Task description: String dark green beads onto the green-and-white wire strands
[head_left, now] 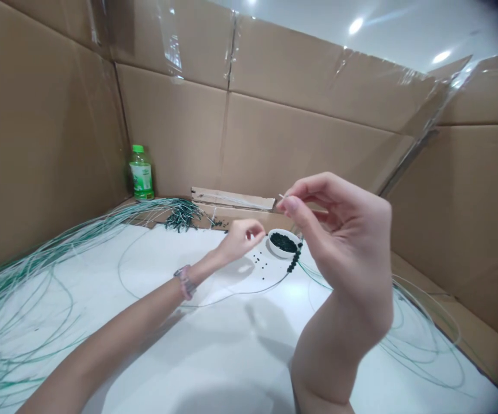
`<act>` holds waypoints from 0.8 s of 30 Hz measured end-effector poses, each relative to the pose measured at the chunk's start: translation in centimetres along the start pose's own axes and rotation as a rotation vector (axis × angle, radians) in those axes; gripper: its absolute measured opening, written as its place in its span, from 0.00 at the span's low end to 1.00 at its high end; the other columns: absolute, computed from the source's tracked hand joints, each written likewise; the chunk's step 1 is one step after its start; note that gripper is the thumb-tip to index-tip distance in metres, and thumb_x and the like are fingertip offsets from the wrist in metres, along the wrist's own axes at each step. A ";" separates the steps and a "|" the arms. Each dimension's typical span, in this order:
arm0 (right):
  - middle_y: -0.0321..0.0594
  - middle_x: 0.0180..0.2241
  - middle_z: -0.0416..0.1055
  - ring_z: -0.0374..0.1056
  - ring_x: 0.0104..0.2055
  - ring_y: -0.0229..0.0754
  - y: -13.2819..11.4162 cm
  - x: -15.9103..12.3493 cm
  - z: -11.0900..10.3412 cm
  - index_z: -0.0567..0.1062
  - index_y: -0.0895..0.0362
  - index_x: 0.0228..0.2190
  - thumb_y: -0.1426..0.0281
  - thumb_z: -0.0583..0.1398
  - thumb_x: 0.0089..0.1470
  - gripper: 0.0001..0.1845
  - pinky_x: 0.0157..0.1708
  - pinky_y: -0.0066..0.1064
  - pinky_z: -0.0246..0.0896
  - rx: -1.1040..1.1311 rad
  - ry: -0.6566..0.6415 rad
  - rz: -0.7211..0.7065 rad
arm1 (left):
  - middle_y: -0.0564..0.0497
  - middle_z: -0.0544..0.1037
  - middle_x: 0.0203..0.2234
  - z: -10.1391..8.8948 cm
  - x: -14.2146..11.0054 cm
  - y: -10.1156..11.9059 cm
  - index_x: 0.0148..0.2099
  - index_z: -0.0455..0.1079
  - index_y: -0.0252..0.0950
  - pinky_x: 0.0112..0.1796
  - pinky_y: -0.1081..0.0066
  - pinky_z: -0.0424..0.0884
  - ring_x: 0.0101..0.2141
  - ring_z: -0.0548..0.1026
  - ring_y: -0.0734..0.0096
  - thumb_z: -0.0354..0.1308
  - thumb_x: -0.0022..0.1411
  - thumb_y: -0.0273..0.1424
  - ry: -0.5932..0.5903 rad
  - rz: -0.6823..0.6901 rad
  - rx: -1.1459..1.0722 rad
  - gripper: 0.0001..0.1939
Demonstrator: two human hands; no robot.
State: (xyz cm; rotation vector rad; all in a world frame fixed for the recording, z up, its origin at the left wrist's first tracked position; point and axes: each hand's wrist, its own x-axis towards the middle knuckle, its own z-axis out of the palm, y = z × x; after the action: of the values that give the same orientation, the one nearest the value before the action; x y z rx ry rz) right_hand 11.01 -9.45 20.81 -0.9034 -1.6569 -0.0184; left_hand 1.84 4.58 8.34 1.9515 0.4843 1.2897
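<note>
My right hand [339, 241] is raised close to the camera, thumb and forefinger pinched on a thin whitish thread end [282, 196]. Further off, my left hand [241, 237] hovers over the white table with thumb and forefinger pressed together; whatever they may hold is too small to make out. Between the hands stands a white bowl [278, 253] filled with small dark green beads [282, 242]. A short row of strung dark beads [294, 260] hangs beside the bowl, partly behind my right hand. From its lower end a thin cord [249, 293] curves left across the table.
Several loose beads [263, 265] lie left of the bowl. Green and white strands [54, 247] sprawl along the left, their dark ends [182, 215] bunched at the back. A green bottle [141, 175] stands in the far left corner. Cardboard walls [301, 126] enclose the table [214, 351].
</note>
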 end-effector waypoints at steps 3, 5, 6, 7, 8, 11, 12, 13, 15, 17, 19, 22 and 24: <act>0.34 0.31 0.74 0.73 0.35 0.35 -0.1 0.0 1.0 0.72 0.55 0.29 0.77 0.59 0.54 0.05 0.33 0.24 0.73 0.022 0.070 -0.043 | 0.53 0.75 0.25 -2.3 1.2 4.6 0.31 0.70 0.34 0.28 0.78 0.68 0.25 0.71 0.79 0.60 0.56 0.37 0.203 -0.035 -0.445 0.10; 0.35 0.33 0.75 0.73 0.38 0.36 -0.2 0.0 1.8 0.71 0.55 0.30 0.78 0.59 0.53 0.06 0.36 0.24 0.74 0.035 0.091 -0.061 | 0.55 0.76 0.24 -3.3 0.9 7.9 0.30 0.71 0.35 0.28 0.82 0.68 0.24 0.71 0.83 0.65 0.52 0.35 0.191 -0.014 -0.708 0.09; 0.35 0.34 0.75 0.73 0.40 0.36 -0.3 -0.1 2.2 0.71 0.55 0.30 0.78 0.59 0.53 0.06 0.37 0.24 0.74 0.047 0.089 -0.062 | 0.56 0.76 0.23 -3.6 0.6 9.3 0.29 0.72 0.35 0.29 0.83 0.69 0.24 0.71 0.84 0.66 0.51 0.35 0.172 0.007 -0.780 0.09; 0.35 0.35 0.75 0.73 0.40 0.36 -0.4 -0.2 2.6 0.71 0.55 0.30 0.78 0.59 0.53 0.06 0.37 0.25 0.74 0.062 0.084 -0.059 | 0.56 0.76 0.23 -3.7 0.2 10.4 0.28 0.73 0.35 0.28 0.84 0.69 0.24 0.72 0.84 0.67 0.50 0.34 0.145 0.019 -0.827 0.09; 0.35 0.36 0.75 0.73 0.40 0.36 -0.5 -0.3 2.9 0.70 0.55 0.30 0.78 0.59 0.53 0.06 0.37 0.25 0.74 0.078 0.073 -0.057 | 0.57 0.75 0.22 -3.8 -0.2 11.3 0.27 0.73 0.36 0.28 0.85 0.69 0.24 0.71 0.85 0.67 0.50 0.34 0.130 0.030 -0.856 0.08; 0.35 0.38 0.75 0.73 0.38 0.34 -0.8 -0.6 3.2 0.70 0.56 0.30 0.79 0.59 0.52 0.06 0.36 0.23 0.74 0.101 0.048 -0.055 | 0.57 0.76 0.22 -3.6 -1.0 12.2 0.27 0.74 0.37 0.27 0.85 0.70 0.23 0.72 0.85 0.68 0.50 0.33 0.097 0.044 -0.891 0.07; 0.35 0.38 0.75 0.73 0.38 0.34 -1.0 -0.8 3.2 0.71 0.56 0.30 0.79 0.59 0.52 0.06 0.37 0.23 0.74 0.098 0.048 -0.058 | 0.57 0.76 0.22 -3.6 -1.0 12.2 0.28 0.75 0.37 0.27 0.86 0.70 0.23 0.72 0.86 0.67 0.50 0.33 0.091 0.048 -0.894 0.06; 0.35 0.37 0.76 0.73 0.38 0.34 -1.1 -0.9 3.2 0.71 0.56 0.30 0.79 0.60 0.51 0.06 0.37 0.23 0.74 0.094 0.046 -0.062 | 0.57 0.77 0.23 -3.7 -1.0 12.1 0.28 0.75 0.37 0.27 0.86 0.71 0.23 0.73 0.86 0.67 0.51 0.32 0.086 0.055 -0.893 0.06; 0.35 0.38 0.76 0.73 0.38 0.35 -1.2 -1.0 3.1 0.70 0.56 0.31 0.80 0.60 0.51 0.07 0.37 0.23 0.74 0.084 0.041 -0.070 | 0.57 0.77 0.22 -3.8 -1.0 11.9 0.29 0.76 0.37 0.28 0.86 0.71 0.24 0.74 0.85 0.66 0.52 0.32 0.078 0.076 -0.869 0.05; 0.35 0.38 0.76 0.73 0.38 0.35 -1.2 -1.0 3.0 0.70 0.56 0.31 0.80 0.60 0.50 0.07 0.36 0.24 0.74 0.072 0.031 -0.072 | 0.57 0.76 0.22 -4.0 -0.9 11.8 0.29 0.76 0.37 0.28 0.85 0.73 0.23 0.74 0.84 0.66 0.53 0.32 0.072 0.096 -0.827 0.05; 0.35 0.38 0.76 0.73 0.39 0.35 -1.2 -1.0 2.9 0.70 0.56 0.31 0.80 0.60 0.50 0.08 0.35 0.23 0.74 0.061 0.025 -0.075 | 0.56 0.77 0.22 -4.1 -1.0 11.8 0.29 0.76 0.37 0.28 0.83 0.73 0.24 0.75 0.82 0.66 0.53 0.32 0.070 0.100 -0.785 0.05; 0.34 0.38 0.76 0.73 0.38 0.35 -1.3 -0.9 2.7 0.69 0.56 0.29 0.81 0.59 0.49 0.08 0.34 0.22 0.74 0.049 0.008 -0.081 | 0.55 0.78 0.23 -4.3 -1.1 11.7 0.30 0.75 0.37 0.28 0.82 0.74 0.24 0.75 0.81 0.65 0.54 0.33 0.059 0.106 -0.737 0.05; 0.34 0.37 0.76 0.73 0.38 0.34 -1.4 -0.9 2.5 0.69 0.56 0.29 0.81 0.59 0.49 0.08 0.33 0.22 0.74 0.037 -0.004 -0.079 | 0.55 0.78 0.24 -4.5 -1.1 11.7 0.31 0.75 0.37 0.29 0.81 0.74 0.25 0.76 0.81 0.64 0.55 0.33 0.039 0.133 -0.694 0.05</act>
State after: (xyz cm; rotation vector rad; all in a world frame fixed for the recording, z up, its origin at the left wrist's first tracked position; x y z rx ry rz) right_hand 8.17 -9.76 19.89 -0.8096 -1.6909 -0.0397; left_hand -3.63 -2.19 17.38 1.3878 -0.0851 1.3487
